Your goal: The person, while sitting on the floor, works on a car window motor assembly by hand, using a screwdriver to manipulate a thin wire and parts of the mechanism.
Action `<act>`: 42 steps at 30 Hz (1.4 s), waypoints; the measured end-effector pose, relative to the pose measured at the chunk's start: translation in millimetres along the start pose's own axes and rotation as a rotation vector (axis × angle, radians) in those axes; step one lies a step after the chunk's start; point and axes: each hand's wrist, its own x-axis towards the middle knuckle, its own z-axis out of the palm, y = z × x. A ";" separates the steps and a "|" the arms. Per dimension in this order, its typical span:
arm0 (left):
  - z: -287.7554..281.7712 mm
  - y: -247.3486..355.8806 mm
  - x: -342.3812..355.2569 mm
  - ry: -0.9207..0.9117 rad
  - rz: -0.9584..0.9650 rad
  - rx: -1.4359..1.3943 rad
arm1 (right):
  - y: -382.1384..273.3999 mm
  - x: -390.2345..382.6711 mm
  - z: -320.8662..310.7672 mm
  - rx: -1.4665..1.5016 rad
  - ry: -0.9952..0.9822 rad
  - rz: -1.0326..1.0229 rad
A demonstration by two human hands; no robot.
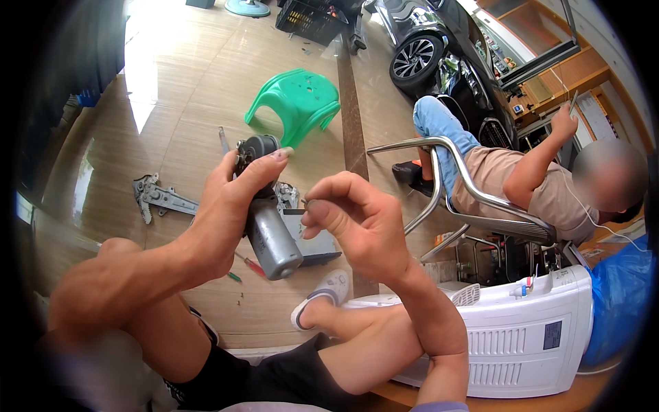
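Note:
My left hand (230,199) is closed round a small electric motor (273,237) with a silver cylinder body and a dark round gear housing at its top. The thumb lies over the housing, and the cylinder points down toward my feet. Just right of the motor, my right hand (367,223) is raised with thumb and index finger in a pinch. Something tiny and dark seems to be at those fingertips, too small to name. Behind the motor, a dark grey open box (322,248) and some metal parts (287,194) on the floor are partly hidden.
A metal scissor-arm mechanism (161,198) and a red-handled tool (254,266) lie on the tiles. Beyond stands a green plastic stool (298,96). At right, a person (508,172) sits in a metal-framed chair (473,182), near a white appliance casing (515,336) and a black car (453,62).

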 end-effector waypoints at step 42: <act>5.9 -11.4 -2.7 -0.055 0.015 -0.013 | 23.2 7.2 19.9 -0.370 0.172 -0.323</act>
